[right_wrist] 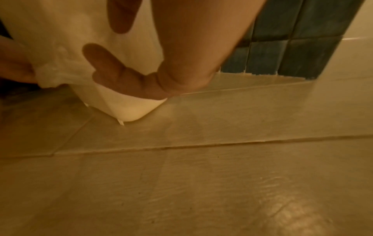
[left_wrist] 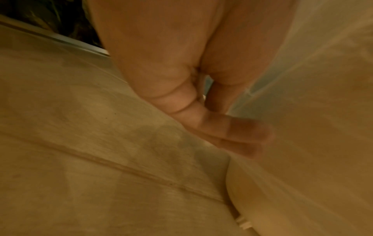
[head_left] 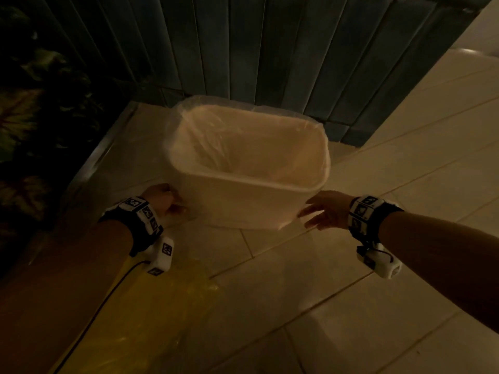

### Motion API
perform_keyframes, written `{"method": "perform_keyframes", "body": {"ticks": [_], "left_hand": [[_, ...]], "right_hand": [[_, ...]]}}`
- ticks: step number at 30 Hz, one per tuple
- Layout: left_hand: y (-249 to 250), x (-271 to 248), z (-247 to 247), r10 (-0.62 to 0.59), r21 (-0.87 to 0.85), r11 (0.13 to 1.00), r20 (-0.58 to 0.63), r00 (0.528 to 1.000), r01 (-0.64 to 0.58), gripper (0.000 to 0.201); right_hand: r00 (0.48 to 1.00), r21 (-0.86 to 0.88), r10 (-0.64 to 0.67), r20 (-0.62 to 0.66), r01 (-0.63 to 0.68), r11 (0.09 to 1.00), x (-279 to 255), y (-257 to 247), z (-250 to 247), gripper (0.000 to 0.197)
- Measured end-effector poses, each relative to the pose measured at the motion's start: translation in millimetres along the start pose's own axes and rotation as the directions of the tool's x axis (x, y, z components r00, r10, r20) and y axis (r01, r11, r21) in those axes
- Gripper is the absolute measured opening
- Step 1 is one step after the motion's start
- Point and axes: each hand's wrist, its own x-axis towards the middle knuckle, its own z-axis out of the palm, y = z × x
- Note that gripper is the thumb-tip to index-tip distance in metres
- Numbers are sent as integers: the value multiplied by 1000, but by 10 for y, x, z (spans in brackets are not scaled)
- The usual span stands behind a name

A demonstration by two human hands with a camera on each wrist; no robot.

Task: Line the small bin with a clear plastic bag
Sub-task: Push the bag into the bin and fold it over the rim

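A small cream bin [head_left: 243, 201] stands on the tiled floor with a clear plastic bag [head_left: 216, 136] inside it, the bag's mouth folded over the rim. My left hand [head_left: 172, 203] is low at the bin's left side with curled fingers, gripping a bunch of loose bag plastic [right_wrist: 56, 75]. The left wrist view shows its fingertips [left_wrist: 232, 132] blurred behind the film [left_wrist: 302, 79]. My right hand [head_left: 316, 214] lies at the bin's lower right corner, its straight, spread fingers [right_wrist: 105, 63] pressed flat on the bin wall [right_wrist: 129, 110].
A dark blue-green tiled wall [head_left: 270, 49] stands right behind the bin. Dark plant leaves [head_left: 27, 117] fill the left, past a metal floor strip [head_left: 102, 155]. Pale floor tiles [head_left: 351, 292] stretch to the right and front. A black cable [head_left: 108, 300] trails from my left wrist.
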Motion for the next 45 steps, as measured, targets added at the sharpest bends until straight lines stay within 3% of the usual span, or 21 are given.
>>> {"method": "perform_keyframes", "body": {"ticks": [3,7,11,13,15,17,19,23,28,30,32,33,35,37,38,39,41,43,45], "left_hand": [[-39,11,-11,-8,-6,1000,72,997,8,30],[-58,3,-24,10,-12,1000,49,999,-9,15],[-73,52,-105,52,19,998,49,997,-53,20],[-59,18,-72,89,155,984,20,996,-91,20],[-35,-11,-43,156,379,917,-46,987,-127,29],[-44,3,-50,206,506,847,-34,978,-161,39],[-87,101,-68,214,532,827,-3,977,-180,45],[-142,281,-82,165,533,838,-50,985,-113,60],[10,285,-291,156,675,728,7,988,-120,94],[210,169,-467,283,721,661,19,959,-209,107],[466,0,-705,496,770,542,32,868,-338,123],[592,-80,-826,570,751,534,21,822,-389,123],[882,-433,-919,686,708,499,30,727,-500,103],[1146,-820,-851,825,691,377,52,563,-616,68],[1245,-1045,-746,856,688,318,87,510,-652,51],[1280,-1172,-633,857,681,254,171,487,-687,39],[1279,-1386,-366,753,732,95,391,530,-675,48],[1225,-1485,-142,605,819,-120,509,612,-561,68],[1120,-1433,-16,477,827,-306,562,676,-472,78]], "right_hand": [[1000,-79,-20,-12,19,997,-7,55,29,25],[996,8,-57,63,57,998,-17,101,99,35],[995,-38,-97,-32,96,995,25,84,172,47],[991,-76,-83,-102,76,994,54,95,173,56],[987,-106,-71,-142,56,993,82,104,151,68],[980,-153,-75,-183,46,987,99,99,142,75],[968,-213,-95,-231,45,976,119,90,158,67],[938,-340,-169,-302,60,939,172,110,217,55],[966,-358,-131,-222,44,933,127,70,113,83],[970,-317,-76,-230,-1,948,99,22,-55,83],[942,-297,-82,-327,-20,955,17,-64,-213,64],[903,-374,-154,-401,-8,927,-55,-135,-292,57],[754,-651,-432,-495,7,759,-225,-367,-465,41],[583,-821,-675,-452,24,570,-543,-709,-488,28],[503,-835,-746,-436,83,544,-749,-902,-419,26],[443,-815,-783,-436,175,553,-960,-1078,-286,25],[431,-806,-850,-304,360,470,-1337,-1296,122,23],[526,-876,-851,2,412,252,-1549,-1292,603,30],[680,-945,-707,191,322,54,-1510,-1109,996,54]]}}
